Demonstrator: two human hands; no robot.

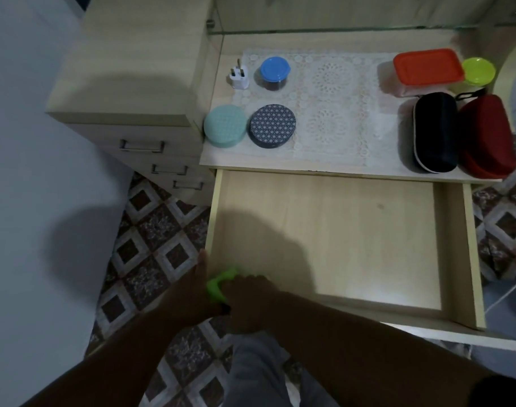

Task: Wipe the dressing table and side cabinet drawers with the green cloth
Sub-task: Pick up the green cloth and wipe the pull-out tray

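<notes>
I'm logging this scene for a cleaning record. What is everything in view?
Green cloth: 1, near-left drawer corner.
Open drawer: 1, light wood, pulled out.
Side cabinet: 1, light wood, left; three handles visible.
Lace mat: 1, white, tabletop.
Plug: 1, white.
Jar: 1, blue lid.
Round tins: 2, teal, patterned navy.
Box: 1, orange lid.
Bowl: 1, lime.
Cases: 2, black, red.
Left hand: drawer's left edge.
Right hand: on cloth.

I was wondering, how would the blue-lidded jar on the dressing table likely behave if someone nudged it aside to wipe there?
The blue-lidded jar looks upright and fairly squat, so it would probably slide rather than tip. It stands on the lace mat, which might bunch or drag along. Its round body would likely roll if knocked over.
</notes>
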